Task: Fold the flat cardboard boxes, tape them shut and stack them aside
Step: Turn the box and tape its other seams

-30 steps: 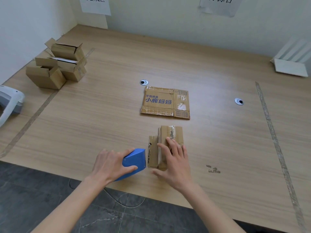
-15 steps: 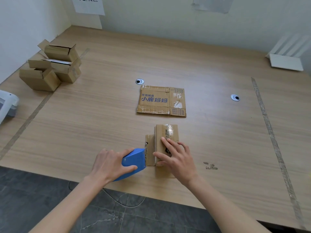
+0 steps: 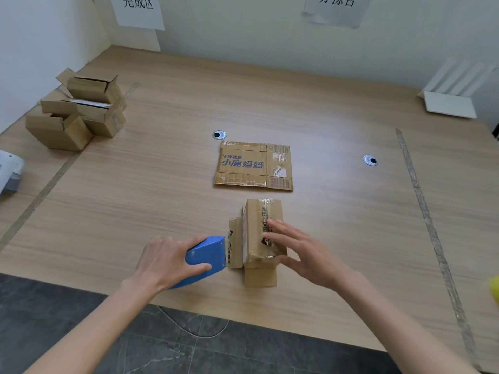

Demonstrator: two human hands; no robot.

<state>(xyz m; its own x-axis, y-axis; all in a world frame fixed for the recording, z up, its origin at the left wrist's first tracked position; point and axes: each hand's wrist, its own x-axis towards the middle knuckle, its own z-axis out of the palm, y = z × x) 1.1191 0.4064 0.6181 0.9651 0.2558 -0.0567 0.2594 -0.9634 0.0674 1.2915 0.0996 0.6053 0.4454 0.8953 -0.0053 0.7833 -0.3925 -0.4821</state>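
Head view looks down at your two bare hands near the front edge of the light wood-grain desk [image 3: 135,211]. Your left hand [image 3: 164,261] is wrapped around the blue plastic tape dispenser [image 3: 206,253], fingers over its top and thumb along its near side; the dispenser's front edge sits right against the side flap of the small brown cardboard box [image 3: 260,238] in front of you. That box stands on the desk with clear tape along its top face, one flap sticking out on its left and another lying flat toward you. Your right hand [image 3: 305,255] is spread with straight fingers, the fingertips resting on the box's top and the thumb beside its near right corner; it grips nothing.

Beyond the box, apart from it, a flattened brown cardboard box with blue printed characters [image 3: 253,166] lies flat on the desk, patched with clear tape. At the far left, a cluster of folded brown cardboard boxes [image 3: 78,112] is stacked, some with flaps still raised. Two round silver cable grommets [image 3: 219,134] are set into the desk, one just behind the flattened box and one well to its right. A white slatted object [image 3: 453,98] rests at the far right corner, and two paper signs [image 3: 137,9] hang on the back wall.
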